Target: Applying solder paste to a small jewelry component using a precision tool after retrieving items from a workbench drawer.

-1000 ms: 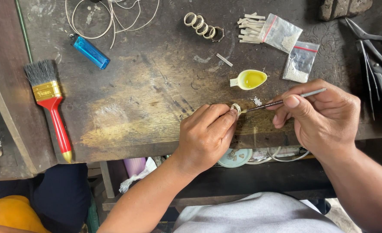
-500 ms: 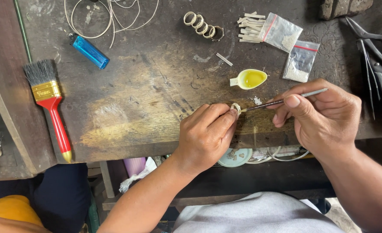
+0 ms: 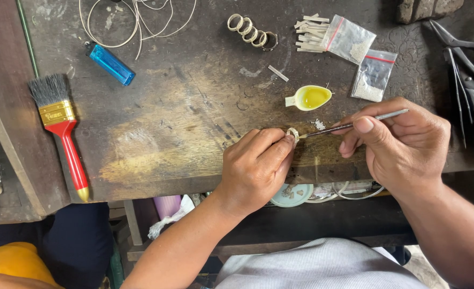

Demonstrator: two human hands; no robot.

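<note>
Two hands at work: both meet at the near edge of a worn, dark workbench [image 3: 194, 123], seen from above.
Workbench: scuffed pale in the middle, with tools spread along its far side.
Right hand [image 3: 403, 147]: palm down at the right of the near edge, wrist bent inward; thumb and fingers are closed on a thin metal pick [image 3: 354, 124] held like a pen, its tip pointing left.
Left hand [image 3: 255, 168]: forearm rising from the near side, knuckles up, fingers curled shut; the fingertips pinch a small pale ring [image 3: 292, 134] against the bench.
Ring: just near of the bench's middle, between the two hands, with the pick's tip touching its right side.
Change from earlier: none to speak of; both hands, the pick and the ring sit as they did half a second and a second ago.
Paintbrush [image 3: 60, 128]: red handle, brass band, grey bristles, lying at the far left.
Pliers [image 3: 467, 75]: dark, at the right edge.
Lighter [image 3: 110, 63]: blue, far left.
Plastic bags [image 3: 361, 59]: two small clear ones, far right.
Spoon [image 3: 309, 98]: small, white, holding yellow liquid, just beyond the ring.
Spare rings [image 3: 250, 32]: a row at the far edge.
</note>
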